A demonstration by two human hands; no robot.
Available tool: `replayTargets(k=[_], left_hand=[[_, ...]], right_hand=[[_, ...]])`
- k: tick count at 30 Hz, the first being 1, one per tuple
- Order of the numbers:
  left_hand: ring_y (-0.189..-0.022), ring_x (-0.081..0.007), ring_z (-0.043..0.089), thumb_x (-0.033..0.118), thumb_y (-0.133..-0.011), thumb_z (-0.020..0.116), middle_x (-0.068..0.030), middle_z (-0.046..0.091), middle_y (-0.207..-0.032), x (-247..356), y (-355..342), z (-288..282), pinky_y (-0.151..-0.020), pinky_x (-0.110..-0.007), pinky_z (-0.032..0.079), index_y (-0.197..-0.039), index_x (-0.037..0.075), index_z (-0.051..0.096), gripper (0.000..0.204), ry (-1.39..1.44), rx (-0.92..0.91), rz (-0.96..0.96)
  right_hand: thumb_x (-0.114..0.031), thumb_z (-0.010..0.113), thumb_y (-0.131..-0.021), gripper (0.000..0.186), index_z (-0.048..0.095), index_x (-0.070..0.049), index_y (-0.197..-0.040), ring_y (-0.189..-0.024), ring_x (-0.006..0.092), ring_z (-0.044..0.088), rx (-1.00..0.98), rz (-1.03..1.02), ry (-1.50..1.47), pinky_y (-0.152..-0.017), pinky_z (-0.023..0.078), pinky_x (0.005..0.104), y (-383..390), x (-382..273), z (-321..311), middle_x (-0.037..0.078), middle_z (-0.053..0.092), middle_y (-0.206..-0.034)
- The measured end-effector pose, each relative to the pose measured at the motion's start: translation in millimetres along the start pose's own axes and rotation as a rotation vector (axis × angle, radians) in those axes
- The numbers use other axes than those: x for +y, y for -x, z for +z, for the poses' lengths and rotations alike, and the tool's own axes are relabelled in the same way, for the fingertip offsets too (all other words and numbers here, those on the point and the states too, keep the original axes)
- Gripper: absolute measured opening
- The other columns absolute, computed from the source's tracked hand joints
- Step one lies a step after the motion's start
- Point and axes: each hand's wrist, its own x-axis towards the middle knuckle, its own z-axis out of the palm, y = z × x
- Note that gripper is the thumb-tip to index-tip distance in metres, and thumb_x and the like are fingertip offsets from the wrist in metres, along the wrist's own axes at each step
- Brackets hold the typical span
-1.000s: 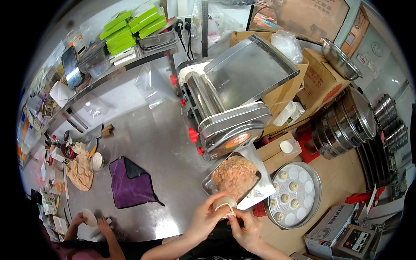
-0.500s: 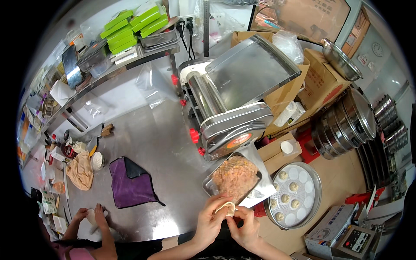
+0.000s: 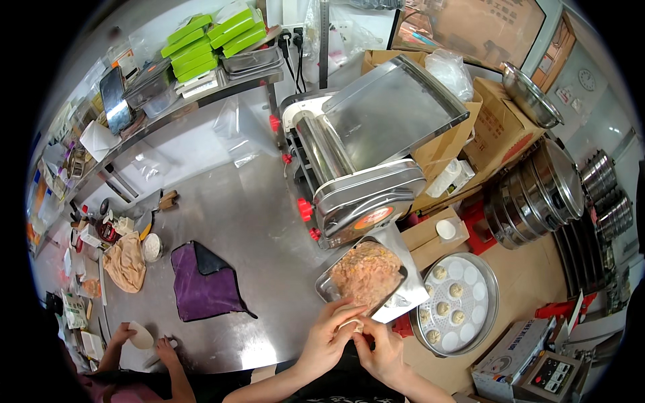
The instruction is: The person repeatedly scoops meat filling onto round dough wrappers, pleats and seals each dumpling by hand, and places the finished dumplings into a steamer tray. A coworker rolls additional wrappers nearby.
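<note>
A small, partly gathered bun [image 3: 353, 325] sits between my two hands at the near edge of the table. My left hand [image 3: 327, 338] cups it from the left, its fingers curled around the dough. The fingertips of my right hand [image 3: 379, 350] pinch the wrapper's edge from the right. Just beyond my hands stands a metal tray of minced filling [image 3: 366, 272]. To the right, a round steamer tray [image 3: 491, 295] carries several pleated buns [image 3: 456, 290] and white paper rounds. The bun's underside is hidden by my fingers.
A dough sheeter [image 3: 356, 188] stands behind the filling. A purple cloth [image 3: 201, 285] lies on the steel table. At the left, a co-worker's hands are by a flat dough round [image 3: 140, 336]. Stacked steamers [image 3: 531, 195] and cardboard boxes [image 3: 504, 127] fill the right side.
The wrapper's open rim has been drawn together, and my fingers sit closer over it. The co-worker's hands have moved apart, with the dough round lifted in one.
</note>
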Motion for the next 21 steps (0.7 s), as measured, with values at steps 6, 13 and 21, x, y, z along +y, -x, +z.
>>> replayTargets(k=[6, 13, 21], left_hand=[[-0.120, -0.0233, 0.051, 0.002, -0.093, 0.052, -0.0166, 0.040, -0.140, 12.1, 1.6, -1.6, -0.092, -0.030, 0.045, -0.132, 0.009, 0.055, 0.040, -0.033, -0.008, 0.012], [-0.116, -0.0242, 0.054, 0.001, -0.092, 0.052, -0.0170, 0.040, -0.142, 20.1, 1.0, -0.5, -0.089, -0.031, 0.047, -0.131, 0.009, 0.056, 0.041, -0.125, -0.017, 0.088], [-0.116, -0.0258, 0.055, 0.009, -0.092, 0.056, -0.0146, 0.045, -0.139, 18.1, -1.5, 2.3, -0.091, -0.034, 0.048, -0.134, 0.006, 0.052, 0.042, -0.197, 0.016, 0.166]], right_hand=[[0.004, 0.070, -0.076, 0.027, 0.056, 0.002, -0.099, -0.057, 0.0275, 0.064, -0.005, -0.197, 0.115, -0.049, 0.051, 0.0348, -4.0, -0.2, -3.4, 0.013, 0.063, -0.073], [0.005, 0.070, -0.076, 0.024, 0.056, 0.001, -0.095, -0.055, 0.0270, 0.064, 0.038, -0.150, 0.059, -0.047, 0.049, 0.0343, -5.0, -2.6, -4.8, 0.013, 0.063, -0.072], [0.002, 0.070, -0.080, 0.017, 0.058, 0.000, -0.092, -0.054, 0.0209, 0.064, 0.051, 0.010, -0.056, -0.046, 0.049, 0.0306, -0.3, -1.9, -2.4, 0.012, 0.065, -0.070]])
